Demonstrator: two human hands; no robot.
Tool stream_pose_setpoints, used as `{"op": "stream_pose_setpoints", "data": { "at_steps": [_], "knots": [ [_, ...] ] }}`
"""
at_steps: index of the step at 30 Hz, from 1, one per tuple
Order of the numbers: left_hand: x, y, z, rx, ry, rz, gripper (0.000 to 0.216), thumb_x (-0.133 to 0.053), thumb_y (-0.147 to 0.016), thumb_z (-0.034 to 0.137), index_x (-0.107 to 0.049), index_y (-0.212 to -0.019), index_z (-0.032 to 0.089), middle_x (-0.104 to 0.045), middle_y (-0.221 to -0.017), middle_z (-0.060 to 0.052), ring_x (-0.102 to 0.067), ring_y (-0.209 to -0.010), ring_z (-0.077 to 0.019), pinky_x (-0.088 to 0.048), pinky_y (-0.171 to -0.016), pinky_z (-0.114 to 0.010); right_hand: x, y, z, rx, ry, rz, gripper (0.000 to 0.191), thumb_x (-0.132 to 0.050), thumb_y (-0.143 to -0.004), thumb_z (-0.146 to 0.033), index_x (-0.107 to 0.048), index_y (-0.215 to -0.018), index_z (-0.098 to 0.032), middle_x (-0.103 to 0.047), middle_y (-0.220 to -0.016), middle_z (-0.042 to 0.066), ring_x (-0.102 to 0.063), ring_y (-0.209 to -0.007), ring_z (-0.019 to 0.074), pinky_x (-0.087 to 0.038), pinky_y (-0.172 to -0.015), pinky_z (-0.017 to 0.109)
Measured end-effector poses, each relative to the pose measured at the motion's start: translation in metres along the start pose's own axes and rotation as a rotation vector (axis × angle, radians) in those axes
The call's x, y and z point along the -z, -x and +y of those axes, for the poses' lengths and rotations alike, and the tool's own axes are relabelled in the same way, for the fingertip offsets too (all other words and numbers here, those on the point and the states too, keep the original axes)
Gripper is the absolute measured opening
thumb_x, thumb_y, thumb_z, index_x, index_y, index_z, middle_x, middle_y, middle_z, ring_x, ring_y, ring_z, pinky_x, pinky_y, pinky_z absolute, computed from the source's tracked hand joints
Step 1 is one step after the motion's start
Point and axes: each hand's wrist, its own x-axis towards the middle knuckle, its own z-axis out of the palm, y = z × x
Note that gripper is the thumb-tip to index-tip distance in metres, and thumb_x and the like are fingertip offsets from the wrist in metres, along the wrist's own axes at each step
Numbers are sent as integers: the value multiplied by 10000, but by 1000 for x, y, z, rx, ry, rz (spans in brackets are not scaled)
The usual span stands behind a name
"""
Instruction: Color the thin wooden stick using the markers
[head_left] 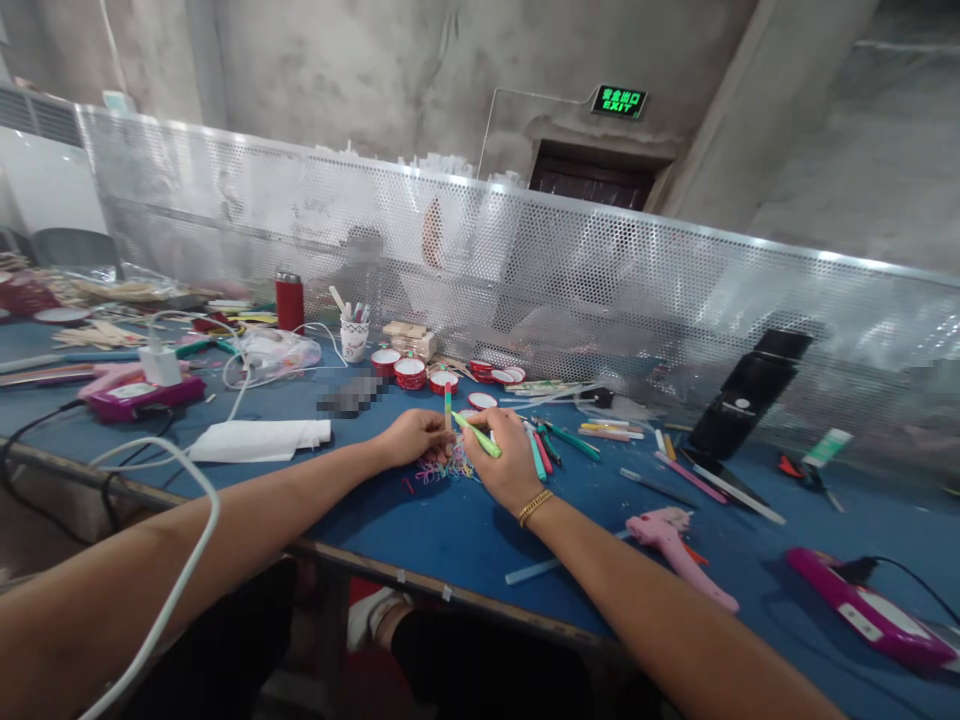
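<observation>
My left hand (415, 438) is closed, pinching the lower end of a narrow wooden craft stick (448, 402) that stands upright with coloured bands on it. A light green marker pen (480, 437) is gripped in my right hand (511, 462), its tip close to the stick; whether the tip touches is too small to tell. Beneath both hands lies a tangle of thin coloured loops (450, 466) on the blue tabletop (420, 530). Just right of my right hand are several coloured pens (541, 450), and a small round red-and-white piece (481, 401) lies behind it.
A pink glue gun (679, 555) and purple power strip (870, 612) lie at right. Stacked red-rimmed discs (410, 375), a pen cup (355, 338) and red bottle (289, 301) stand behind. White paper (260, 440) lies left; a white cable (196, 540) crosses my left forearm.
</observation>
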Motion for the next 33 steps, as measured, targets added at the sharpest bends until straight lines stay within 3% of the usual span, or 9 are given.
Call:
{"op": "stream_pose_setpoints", "data": {
  "at_steps": [16, 23, 33],
  "knots": [
    [0, -1, -1, -28, -11, 3, 320, -660, -761, 454, -576, -669, 158, -663, -574, -2, -620, -511, -136, -472, -491, -219, -2, 0, 1, 31, 82, -68, 114, -511, -915, -276, -554, -822, -226, -672, -809, -14, -586, -774, 159, -333, -947, 364],
    [1, -2, -3, -33, -17, -1, 318, -662, -770, 447, -594, -660, 157, -666, -569, -5, -615, -507, -129, -470, -496, -214, -3, 1, 4, -7, 102, -19, 117, -516, -909, -278, -553, -811, -224, -682, -786, -23, -596, -757, 157, -303, -979, 371],
    [0, -2, -3, -27, 5, 3, 307, -667, -763, 441, -585, -675, 159, -661, -572, 0, -620, -514, -133, -475, -494, -214, -1, 3, -1, 24, 111, -76, 125, -493, -923, -285, -550, -830, -223, -680, -827, -15, -605, -807, 157, -270, -1004, 380]
  ]
}}
